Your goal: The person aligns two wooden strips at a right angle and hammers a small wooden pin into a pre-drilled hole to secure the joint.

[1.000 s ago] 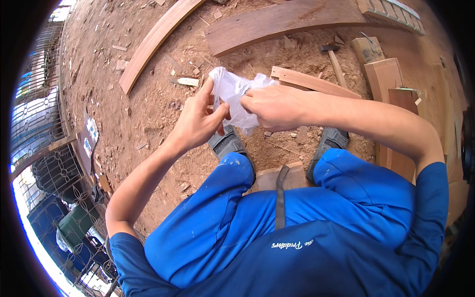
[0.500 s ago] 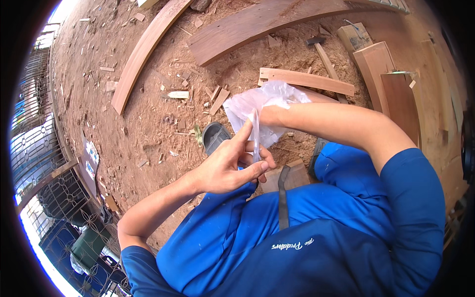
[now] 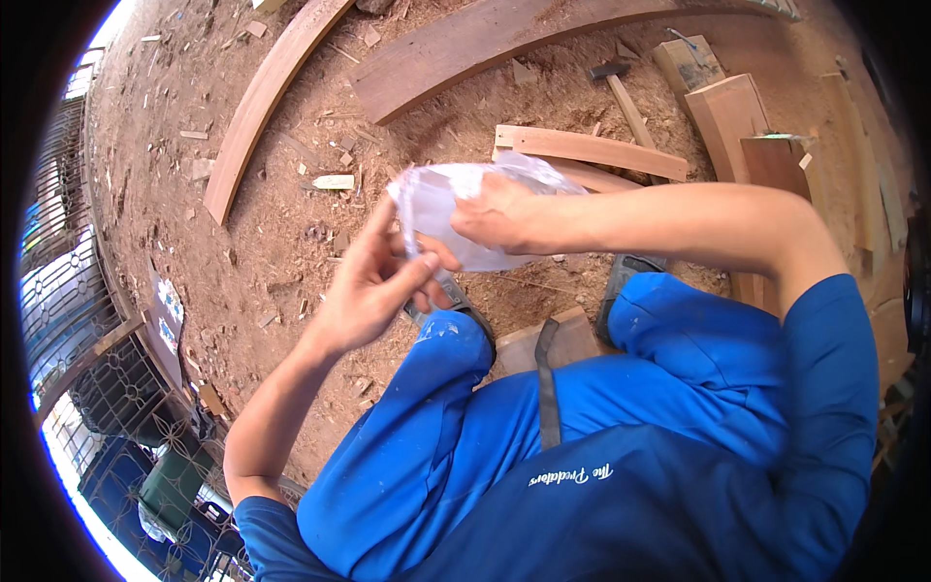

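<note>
A clear, whitish plastic bag point(image 3: 434, 233) is stretched between my hands above the ground, just past my knees. My left hand point(image 3: 369, 291) pinches its left edge, with the thumb on the near side and the fingers behind. Curled into a fist, my right hand point(image 3: 497, 215) is at the bag's upper middle; plastic bunches around and behind it. Whether the fist grips the plastic itself or something else is hidden. Beyond the bag lie slightly curved, light wooden pieces point(image 3: 593, 151).
A hammer point(image 3: 628, 102) lies past the curved pieces. A wide dark plank point(image 3: 456, 60) and a long lighter plank point(image 3: 276, 107) rest on sawdust-strewn ground. Wooden blocks point(image 3: 727, 121) stand at right. A dark strap point(image 3: 548, 393) hangs between my legs. Metal grillwork point(image 3: 112, 364) lines the left.
Both hands have moved left and up with the bag. My right hand, earlier mostly covered by the plastic, now shows as a fist. The bag is spread wider.
</note>
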The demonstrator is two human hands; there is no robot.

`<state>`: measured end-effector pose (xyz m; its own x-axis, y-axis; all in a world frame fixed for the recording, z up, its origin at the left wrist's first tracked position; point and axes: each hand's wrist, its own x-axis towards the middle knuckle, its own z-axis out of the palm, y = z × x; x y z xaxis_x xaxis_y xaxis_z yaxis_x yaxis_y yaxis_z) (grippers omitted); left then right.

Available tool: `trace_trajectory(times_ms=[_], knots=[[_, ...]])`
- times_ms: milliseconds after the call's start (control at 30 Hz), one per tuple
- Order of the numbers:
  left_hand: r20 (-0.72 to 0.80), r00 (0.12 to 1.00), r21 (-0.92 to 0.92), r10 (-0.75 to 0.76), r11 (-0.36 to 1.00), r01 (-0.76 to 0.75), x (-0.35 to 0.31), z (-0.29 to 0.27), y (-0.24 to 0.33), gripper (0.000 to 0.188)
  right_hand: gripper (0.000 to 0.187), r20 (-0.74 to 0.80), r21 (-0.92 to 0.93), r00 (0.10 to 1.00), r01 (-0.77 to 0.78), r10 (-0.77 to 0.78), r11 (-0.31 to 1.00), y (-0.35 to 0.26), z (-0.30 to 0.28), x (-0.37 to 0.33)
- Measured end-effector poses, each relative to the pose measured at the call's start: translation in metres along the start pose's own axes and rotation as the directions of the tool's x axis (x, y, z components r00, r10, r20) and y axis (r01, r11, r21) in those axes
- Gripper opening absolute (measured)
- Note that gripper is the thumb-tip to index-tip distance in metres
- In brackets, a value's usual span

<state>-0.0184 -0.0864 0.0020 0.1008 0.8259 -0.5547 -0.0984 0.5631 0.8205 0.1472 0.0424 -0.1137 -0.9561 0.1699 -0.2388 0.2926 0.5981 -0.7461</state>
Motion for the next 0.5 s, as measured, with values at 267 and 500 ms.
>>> trace_trajectory(times_ms=[267, 500], knots=[[-0.327, 0.934, 0.11, 0.145, 0.987, -0.114, -0.015, -0.055, 0.008, 0.057, 0.014, -0.465, -0.039, 0.828, 0.336, -0.314, 0.941, -0.015, -0.116, -0.047], [-0.479, 0.829, 0.212, 0.288, 0.955, -0.209, -0.011, -0.074, -0.004, 0.073, 0.009, -0.048, -0.137, 0.978, -0.209, 0.205, 0.968, 0.117, -0.087, -0.084]])
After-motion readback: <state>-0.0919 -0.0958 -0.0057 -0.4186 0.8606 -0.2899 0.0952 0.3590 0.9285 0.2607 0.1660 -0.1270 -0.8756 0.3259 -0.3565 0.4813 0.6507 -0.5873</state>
